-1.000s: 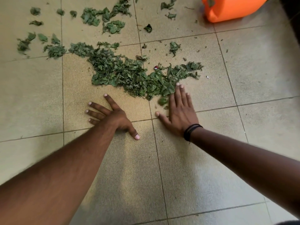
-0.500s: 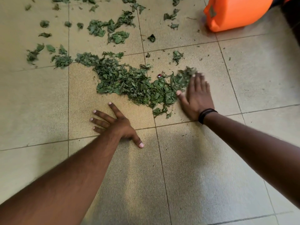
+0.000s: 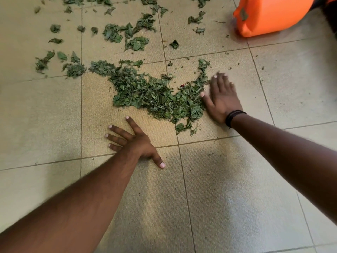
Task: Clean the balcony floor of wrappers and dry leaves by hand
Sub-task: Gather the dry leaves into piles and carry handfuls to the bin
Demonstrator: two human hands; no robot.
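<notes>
A beige tiled balcony floor spreads beneath an orange plastic container at the far right corner. A pile of green leaf scraps lies mid-floor, loose scraps scattered beyond. The right hand, flat and fingers straight, presses the pile's right edge; the left hand, fingers splayed wide, rests on bare tile just near it. A small red scrap sits in the pile.

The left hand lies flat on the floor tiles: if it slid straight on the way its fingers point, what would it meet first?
Its middle fingers point up-left, so the left hand would probably cross bare floor tile first, then the small scattered leaf clumps. Its index finger alone aims nearer the big leaf pile.
</notes>
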